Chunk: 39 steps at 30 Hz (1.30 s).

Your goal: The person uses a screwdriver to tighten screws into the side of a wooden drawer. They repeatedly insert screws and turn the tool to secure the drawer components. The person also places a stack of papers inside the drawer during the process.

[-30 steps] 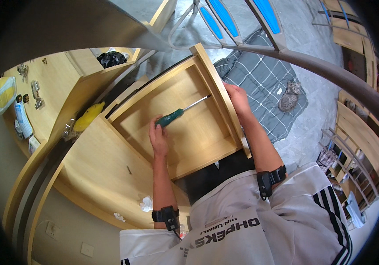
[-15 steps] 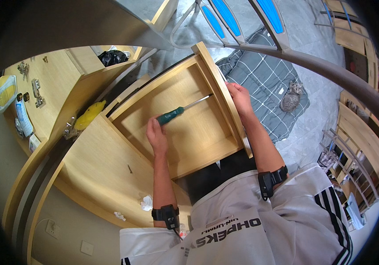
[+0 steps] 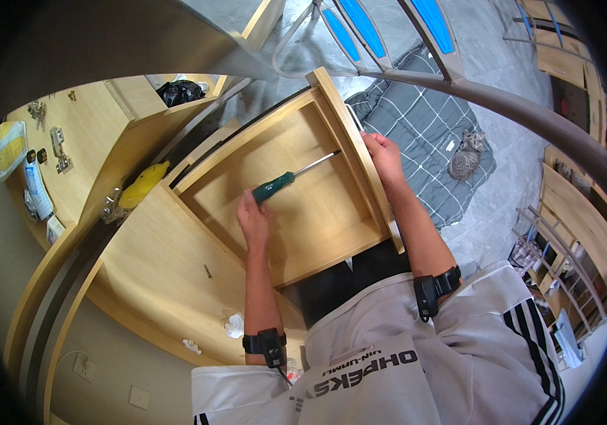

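A screwdriver (image 3: pixel 274 187) with a dark green handle and steel shaft is in my left hand (image 3: pixel 252 216), closed round the handle's end. Its shaft slants over the open wooden drawer (image 3: pixel 289 244), with the tip near the inside of the drawer front (image 3: pixel 349 145). On the front's outer side is my right hand (image 3: pixel 384 157), its fingers curled. A pale strip shows beside those fingertips; what they hold there is mostly hidden by the front panel.
Left of the drawer, a wooden desktop (image 3: pixel 155 248) bears a screw (image 3: pixel 208 271) and crumpled tissue (image 3: pixel 234 326). A yellow plush toy (image 3: pixel 145 185) lies beyond. A metal rail (image 3: pixel 523 117) curves overhead. A kitten (image 3: pixel 467 157) rests on a grey checked mat (image 3: pixel 417 113).
My left hand and the screwdriver have shifted very slightly. My right hand and the drawer look the same.
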Each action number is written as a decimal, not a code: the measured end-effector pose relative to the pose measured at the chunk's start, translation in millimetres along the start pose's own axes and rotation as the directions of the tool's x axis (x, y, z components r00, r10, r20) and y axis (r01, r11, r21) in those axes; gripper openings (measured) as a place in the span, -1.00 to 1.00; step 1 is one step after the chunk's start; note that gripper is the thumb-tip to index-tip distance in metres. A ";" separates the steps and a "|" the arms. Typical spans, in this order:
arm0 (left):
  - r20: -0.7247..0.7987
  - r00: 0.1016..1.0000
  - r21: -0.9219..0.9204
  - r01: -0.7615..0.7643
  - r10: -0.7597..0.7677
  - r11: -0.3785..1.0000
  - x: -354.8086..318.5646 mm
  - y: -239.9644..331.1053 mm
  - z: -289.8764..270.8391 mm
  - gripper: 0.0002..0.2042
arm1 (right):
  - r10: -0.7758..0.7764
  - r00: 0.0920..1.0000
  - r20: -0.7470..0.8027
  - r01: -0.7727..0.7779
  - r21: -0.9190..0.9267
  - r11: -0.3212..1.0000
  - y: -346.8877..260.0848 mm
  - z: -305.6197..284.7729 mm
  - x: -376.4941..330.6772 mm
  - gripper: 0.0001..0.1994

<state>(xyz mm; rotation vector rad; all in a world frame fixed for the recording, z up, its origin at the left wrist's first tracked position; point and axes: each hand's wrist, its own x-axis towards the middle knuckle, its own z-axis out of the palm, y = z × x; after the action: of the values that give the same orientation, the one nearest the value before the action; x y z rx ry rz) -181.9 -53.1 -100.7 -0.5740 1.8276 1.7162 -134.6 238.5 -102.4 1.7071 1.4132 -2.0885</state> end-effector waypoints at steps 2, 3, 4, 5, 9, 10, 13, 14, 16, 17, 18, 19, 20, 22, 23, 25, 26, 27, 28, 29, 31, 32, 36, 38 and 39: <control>0.022 0.999 -0.121 -0.037 0.040 0.992 -2.5 3.5 4.4 -0.63 | 0.008 1.000 -0.022 -0.009 -0.019 1.000 -1.5 0.3 -1.4 -0.75; 0.044 0.998 -0.140 -0.046 0.053 0.989 -3.8 5.8 6.5 -0.63 | 0.013 0.999 -0.033 -0.014 -0.026 1.000 -2.0 0.5 -2.0 -0.75; 0.066 0.996 -0.159 -0.054 0.066 0.986 -4.9 8.4 8.5 -0.63 | 0.017 0.999 -0.038 -0.019 -0.039 0.999 -2.5 0.6 -2.3 -0.75; 0.033 0.997 -0.158 -0.062 0.068 0.985 -5.8 10.5 10.3 -0.63 | 0.021 0.999 -0.044 -0.024 -0.052 0.998 -2.7 0.6 -2.5 -0.75; -0.027 0.999 -0.118 0.022 -0.026 0.993 -4.9 14.7 10.3 -0.66 | -0.054 0.998 -0.020 0.054 -0.010 0.998 -0.7 1.1 -2.1 -0.75; -0.016 0.998 -0.122 0.058 -0.060 0.991 -3.8 14.7 8.0 -0.67 | -0.058 0.998 -0.014 0.058 -0.019 0.998 -0.3 0.5 -1.7 -0.75; -0.048 0.993 0.052 0.114 -0.112 0.992 -1.5 12.8 1.3 -0.64 | -0.025 0.999 -0.022 0.023 -0.066 0.998 0.5 -1.2 -1.0 -0.76; -0.046 0.992 0.069 0.121 -0.118 0.990 -0.6 12.2 -0.4 -0.63 | -0.026 1.000 -0.015 0.024 -0.084 0.996 0.2 -1.7 -0.4 -0.76; -0.074 0.980 0.095 0.193 -0.187 0.977 0.3 10.4 -0.3 -0.60 | -0.046 0.999 -0.013 0.045 -0.074 0.996 0.3 -1.7 0.1 -0.77; -0.055 0.995 0.065 0.087 -0.083 0.994 0.4 9.5 1.3 -0.59 | -0.063 0.998 -0.018 0.062 -0.047 0.997 0.8 -1.0 -0.2 -0.78; -0.068 0.997 0.029 0.037 -0.035 0.999 0.5 8.2 5.1 -0.57 | -0.072 0.997 -0.008 0.072 -0.019 0.997 0.9 -0.3 -0.5 -0.78; -0.065 0.998 -0.024 -0.011 0.010 1.000 0.2 7.5 8.9 -0.55 | -0.061 0.998 -0.019 0.061 -0.031 0.998 0.9 0.3 -0.8 -0.78; -0.070 0.997 -0.023 -0.043 0.041 0.999 -0.9 7.6 11.7 -0.52 | -0.042 0.999 -0.016 0.042 -0.042 0.998 0.5 0.4 -1.1 -0.78; -0.047 0.994 -0.080 -0.102 0.098 0.992 -1.6 9.2 16.5 -0.46 | -0.053 0.998 -0.020 0.052 -0.039 0.998 -0.2 1.6 -1.6 -0.79; -0.052 0.992 -0.074 -0.115 0.111 0.991 -2.2 10.9 16.9 -0.47 | -0.079 0.996 -0.028 0.078 -0.026 0.997 0.0 2.3 -2.6 -0.79; -0.037 0.990 -0.101 -0.138 0.135 0.985 -2.1 14.5 15.8 -0.49 | -0.085 0.996 -0.034 0.085 -0.018 0.996 -0.7 2.6 -3.1 -0.79; -0.067 0.996 -0.072 -0.065 0.060 0.995 -1.8 16.9 12.5 -0.54 | -0.065 0.997 -0.032 0.064 -0.024 0.998 -1.2 2.2 -3.3 -0.79; -0.068 0.998 -0.044 0.004 -0.007 0.999 -1.4 20.0 7.2 -0.59 | -0.034 0.999 -0.038 0.033 -0.029 0.999 -1.5 1.8 -3.5 -0.79; -0.070 0.995 -0.017 0.074 -0.075 0.997 -1.3 21.8 4.0 -0.63 | -0.029 0.999 -0.029 0.028 -0.042 0.999 -2.0 1.3 -3.6 -0.79; -0.074 0.995 -0.003 0.066 -0.066 0.998 -1.4 21.3 2.5 -0.65 | -0.014 0.999 -0.029 0.013 -0.055 0.998 -1.7 1.0 -3.6 -0.78; -0.081 0.996 0.027 0.049 -0.047 0.998 -1.1 19.9 0.5 -0.65 | -0.036 0.999 -0.025 0.035 -0.049 0.998 -1.0 0.9 -3.3 -0.77; -0.092 0.995 0.024 0.039 -0.037 0.999 -0.6 18.3 0.8 -0.65 | -0.072 0.997 -0.024 0.071 -0.031 0.997 0.0 1.4 -3.3 -0.77; -0.079 0.997 0.041 0.009 -0.005 0.999 3.0 11.6 2.3 -0.65 | -0.038 0.998 -0.045 0.034 -0.088 0.996 1.5 -0.2 -1.5 -0.75; -0.052 0.999 0.053 0.010 -0.007 0.999 3.8 9.7 2.3 -0.66 | -0.044 0.998 -0.040 0.038 -0.128 0.991 1.9 -0.3 -0.6 -0.74; -0.042 0.999 0.053 0.018 -0.015 0.998 4.4 9.1 2.8 -0.67 | -0.046 0.997 -0.061 0.037 -0.145 0.989 1.9 0.1 -0.1 -0.74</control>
<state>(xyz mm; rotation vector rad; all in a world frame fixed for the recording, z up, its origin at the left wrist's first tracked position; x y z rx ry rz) -190.8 -49.3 -96.8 -0.6057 1.8868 1.6508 -133.5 237.3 -103.4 1.7175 1.5886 -1.9143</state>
